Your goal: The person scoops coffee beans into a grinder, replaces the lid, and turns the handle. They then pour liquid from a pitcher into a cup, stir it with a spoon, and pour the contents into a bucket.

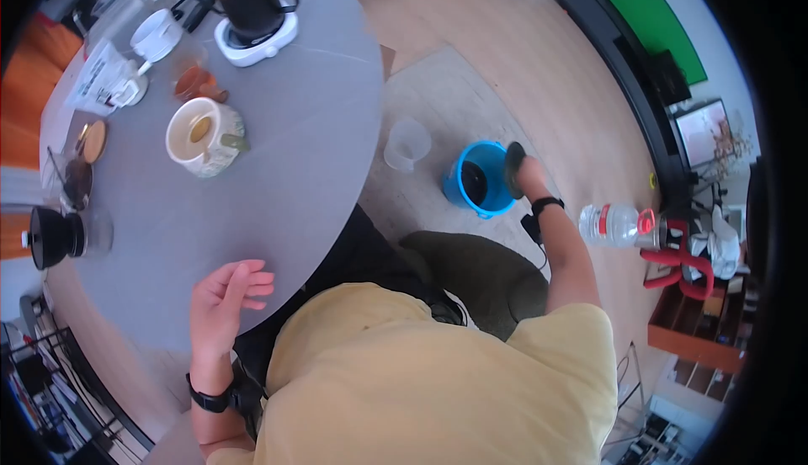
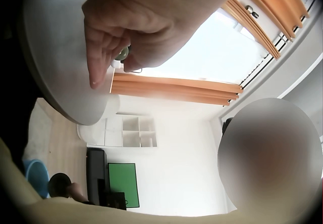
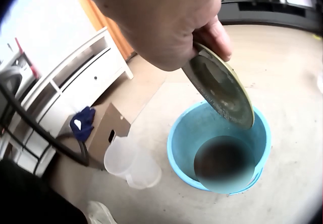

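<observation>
In the right wrist view the right hand [image 3: 166, 27] pinches the edge of a round dark green dish [image 3: 222, 90], tilted on its side above a blue bucket [image 3: 176, 143]. The bucket's inside holds something dark and blurred. From the head view, the right hand [image 1: 532, 177] and dish [image 1: 514, 170] are at the right rim of the bucket [image 1: 497, 204]. My left hand [image 1: 223, 301] is held over the near edge of the grey round table [image 1: 295, 154], fingers loosely bent, holding nothing.
A translucent jug [image 1: 407, 144] stands on the floor left of the bucket. On the table are a patterned pot [image 1: 202, 141], a black kettle [image 1: 248, 2] on a white base, and a black grinder-like item [image 1: 52, 238]. A cardboard box [image 3: 103, 133] sits by the white cabinet.
</observation>
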The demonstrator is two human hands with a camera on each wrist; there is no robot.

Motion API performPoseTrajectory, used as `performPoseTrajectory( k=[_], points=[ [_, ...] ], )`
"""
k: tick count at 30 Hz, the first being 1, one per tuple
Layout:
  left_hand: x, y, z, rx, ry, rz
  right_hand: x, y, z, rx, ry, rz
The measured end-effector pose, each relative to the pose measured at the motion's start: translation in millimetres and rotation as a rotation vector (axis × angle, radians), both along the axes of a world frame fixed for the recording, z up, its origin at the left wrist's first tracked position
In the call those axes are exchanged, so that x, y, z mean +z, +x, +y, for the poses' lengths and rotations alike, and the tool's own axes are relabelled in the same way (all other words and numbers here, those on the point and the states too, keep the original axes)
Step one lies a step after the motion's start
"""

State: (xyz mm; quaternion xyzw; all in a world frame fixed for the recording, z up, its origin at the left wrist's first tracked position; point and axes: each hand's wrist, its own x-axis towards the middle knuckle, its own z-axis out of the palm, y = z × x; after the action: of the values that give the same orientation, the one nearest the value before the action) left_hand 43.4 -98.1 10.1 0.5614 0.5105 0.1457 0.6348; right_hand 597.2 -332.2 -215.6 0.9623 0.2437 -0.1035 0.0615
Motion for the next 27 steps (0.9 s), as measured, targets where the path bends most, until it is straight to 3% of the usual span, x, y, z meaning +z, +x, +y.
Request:
performPoseTrajectory(
  k=[3, 4, 5, 6, 7, 8, 10, 11, 12, 13, 15, 16, 21, 25, 27],
  points=[
    [7, 2, -1, 0.036, -0.03, 0.01, -32, 45, -42, 0.023, 0.088, -0.114],
    [5, 0, 0, -0.016, -0.057, -0.018, -39, 60, -58, -0.08, 0.06, -0.075],
    [2, -3, 1, -0.069, -0.081, -0.05, -52, 92, -90, 0.03, -0.047, 0.143],
    [2, -5, 1, -0.014, -0.064, -0.052, -49, 93, -112, 0.319, -0.257, -0.016],
    [1, -6, 1, -0.051, -0.069, -0.075, -100, 137, -162, -0.128, 0.495, 0.405],
    [1, -7, 2, -0.094, -0.076, -0.099, -43, 87, -145, -0.447, 0.837, 0.643],
    [-3, -10, 4, -0.096, -0.089, -0.11, -26, 76, -167, -0.528, 1.041, 0.786],
    [-4, -11, 5, -0.144, -0.117, -0.116, -15, 78, -163, -0.755, 0.924, 0.692],
    [-4, -13, 6, -0.118, -0.105, -0.12, 5, 62, -164, -0.701, 1.038, 0.752],
    [-3, -13, 7, -0.168, -0.124, -0.116, 19, 62, -158, -0.757, 0.978, 0.749],
    [-4, -15, 8, -0.207, -0.134, -0.117, 42, 77, -158, -0.55, 1.06, 1.017],
    [-4, -16, 9, -0.257, -0.136, -0.14, 56, 76, -146, -0.534, 1.061, 1.02],
    [0, -16, 6, -0.349, -0.121, -0.251, 202, -75, 15, -0.125, 1.298, 1.149],
    [3, -26, 1, -0.365, -0.084, -0.413, 259, -192, 125, -0.019, 1.296, 1.274],
    [10, -35, -3, -0.263, -0.009, -0.572, 270, -238, 167, 0.084, 1.214, 1.447]
  ],
)
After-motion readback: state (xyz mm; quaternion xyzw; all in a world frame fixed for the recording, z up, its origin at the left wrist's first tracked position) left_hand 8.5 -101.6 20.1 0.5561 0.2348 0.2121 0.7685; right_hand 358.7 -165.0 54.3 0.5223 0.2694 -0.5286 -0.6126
